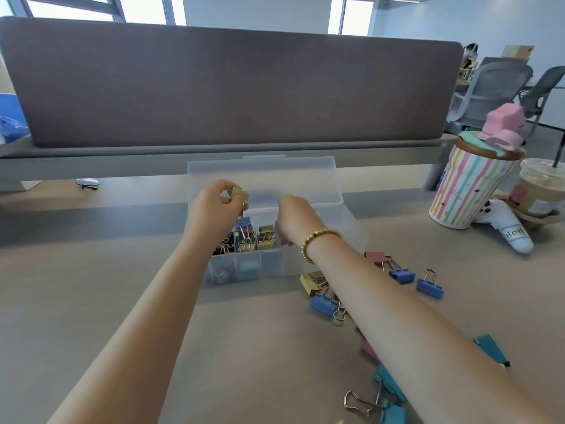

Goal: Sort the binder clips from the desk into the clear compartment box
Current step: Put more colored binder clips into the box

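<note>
A clear compartment box (308, 264) stands open at the desk's middle, lid up, with gold, blue and pink clips in its left compartments. My left hand (214, 209) pinches a gold binder clip (239, 195) above those compartments. My right hand (293, 220) reaches down into the box to the right of the gold clips; its fingers are hidden behind its back, and whether they hold anything does not show. Loose clips lie on the desk to the right: a gold one (310, 284), blue ones (429, 287), a pink one (374, 257) and teal ones (389, 384).
A grey partition (232, 84) runs along the desk's far edge. A striped cup with a pink lid ornament (470, 188), an iced drink (542, 191) and a small white plush (507, 229) stand at the right. A small silver object (87, 182) lies far left.
</note>
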